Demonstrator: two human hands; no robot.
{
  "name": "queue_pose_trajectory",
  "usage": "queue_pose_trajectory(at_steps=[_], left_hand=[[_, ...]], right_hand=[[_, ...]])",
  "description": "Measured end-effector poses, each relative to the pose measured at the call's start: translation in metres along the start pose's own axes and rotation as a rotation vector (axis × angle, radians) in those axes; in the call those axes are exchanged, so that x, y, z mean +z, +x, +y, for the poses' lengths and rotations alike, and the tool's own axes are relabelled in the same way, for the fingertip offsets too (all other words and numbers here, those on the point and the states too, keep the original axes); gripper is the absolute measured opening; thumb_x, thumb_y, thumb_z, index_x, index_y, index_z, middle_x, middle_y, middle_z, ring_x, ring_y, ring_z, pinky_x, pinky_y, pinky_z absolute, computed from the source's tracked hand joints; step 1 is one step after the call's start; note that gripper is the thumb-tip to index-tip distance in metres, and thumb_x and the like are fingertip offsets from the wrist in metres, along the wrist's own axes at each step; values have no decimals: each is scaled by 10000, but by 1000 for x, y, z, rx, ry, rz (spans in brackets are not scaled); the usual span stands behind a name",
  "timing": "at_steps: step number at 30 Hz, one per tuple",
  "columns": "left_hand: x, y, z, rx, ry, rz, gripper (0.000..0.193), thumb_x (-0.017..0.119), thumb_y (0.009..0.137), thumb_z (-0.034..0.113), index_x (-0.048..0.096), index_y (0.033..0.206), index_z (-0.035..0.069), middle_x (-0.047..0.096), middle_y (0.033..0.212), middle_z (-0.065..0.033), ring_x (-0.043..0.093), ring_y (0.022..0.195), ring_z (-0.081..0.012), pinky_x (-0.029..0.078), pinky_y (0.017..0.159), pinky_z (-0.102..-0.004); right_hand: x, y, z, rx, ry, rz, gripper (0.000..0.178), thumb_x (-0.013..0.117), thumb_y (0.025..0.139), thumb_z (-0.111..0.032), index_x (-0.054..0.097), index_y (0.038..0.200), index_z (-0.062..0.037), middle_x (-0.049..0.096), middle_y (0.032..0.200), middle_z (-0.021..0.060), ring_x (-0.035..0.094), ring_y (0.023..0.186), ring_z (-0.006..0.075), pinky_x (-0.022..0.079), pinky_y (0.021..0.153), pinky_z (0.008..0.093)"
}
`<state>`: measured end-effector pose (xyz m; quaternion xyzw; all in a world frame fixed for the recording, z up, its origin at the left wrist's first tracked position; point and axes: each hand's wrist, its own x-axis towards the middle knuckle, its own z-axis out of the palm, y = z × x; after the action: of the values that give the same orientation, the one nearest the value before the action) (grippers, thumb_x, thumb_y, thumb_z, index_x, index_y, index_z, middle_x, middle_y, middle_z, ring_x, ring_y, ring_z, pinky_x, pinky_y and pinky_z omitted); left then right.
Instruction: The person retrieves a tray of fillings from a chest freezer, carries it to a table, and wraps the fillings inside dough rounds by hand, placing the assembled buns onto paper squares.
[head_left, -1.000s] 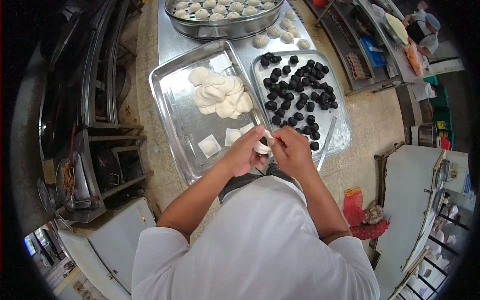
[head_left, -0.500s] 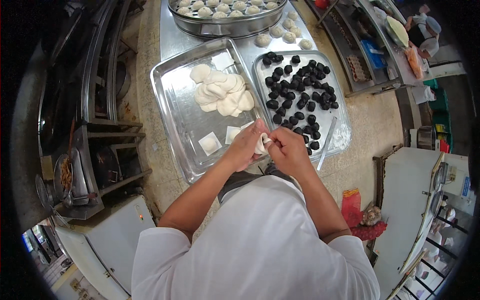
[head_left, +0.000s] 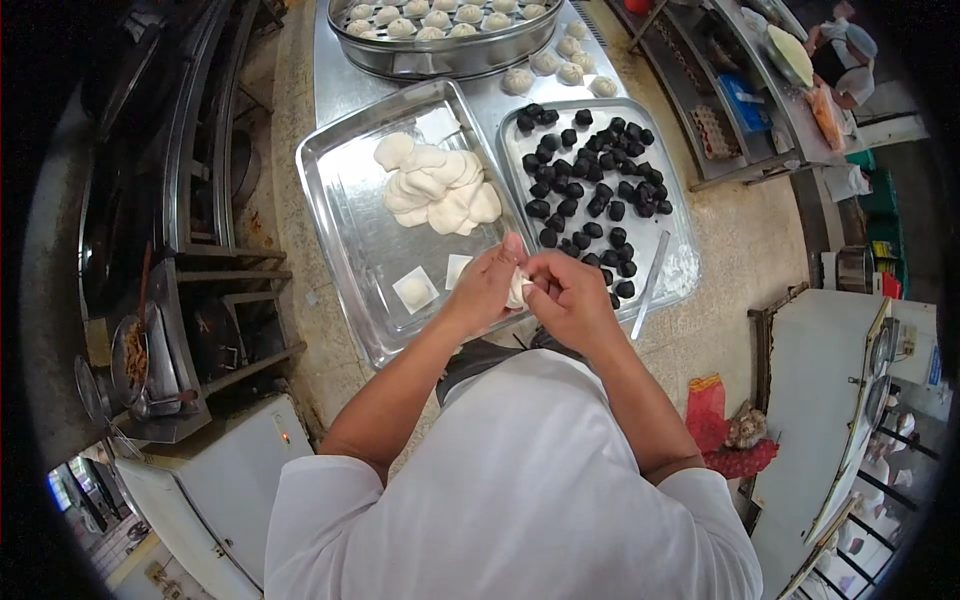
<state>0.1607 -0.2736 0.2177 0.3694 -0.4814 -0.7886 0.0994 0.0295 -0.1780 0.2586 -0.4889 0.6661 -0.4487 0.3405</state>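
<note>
A white dough bun [head_left: 518, 289] sits cupped in my left hand [head_left: 484, 292], while the closed fingers of my right hand [head_left: 572, 298] pinch its gathered edge. Both hands are over the near right corner of a metal tray [head_left: 345, 310]. A heap of flat dough wrappers [head_left: 445, 190] lies in that tray, and a small pale dough ball rests on a paper square [head_left: 415, 289] left of my hands. To the right, a second tray [head_left: 675, 225] bears many black filling balls [head_left: 600, 165] and a flat metal strip [head_left: 652, 285].
Farther off on the steel table [head_left: 345, 85] stands a round steamer [head_left: 430, 65] of pleated buns, with several more buns [head_left: 545, 63] beside it. Shelving [head_left: 700, 100] lines the right. Red mesh bags [head_left: 735, 460] lie on the floor near a white cabinet [head_left: 815, 400]. Another person [head_left: 845, 65] is at far right.
My fingers have shifted slightly around the bun, with the right hand still pinching. The trays and steamer appear a little farther left as the view shifts.
</note>
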Motion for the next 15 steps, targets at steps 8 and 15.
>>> queue_pose_trajectory(at_steps=[8, 15], left_hand=[[9, 4, -9, 150, 83, 70, 514, 354, 958, 607, 523, 933, 122, 535, 797, 3, 512, 614, -81, 379, 412, -232], [8, 3, -6, 357, 168, -16, 584, 321, 942, 652, 529, 901, 107, 494, 704, 18, 481, 534, -58, 364, 396, -220]], right_hand=[[-6, -2, -1, -59, -46, 31, 93, 625, 801, -73, 572, 833, -4, 569, 670, 120, 560, 582, 236, 435, 540, 328], [-13, -3, 1, -68, -170, -9, 109, 631, 821, -76, 565, 857, 2, 587, 714, 130, 569, 595, 261, 445, 562, 349]])
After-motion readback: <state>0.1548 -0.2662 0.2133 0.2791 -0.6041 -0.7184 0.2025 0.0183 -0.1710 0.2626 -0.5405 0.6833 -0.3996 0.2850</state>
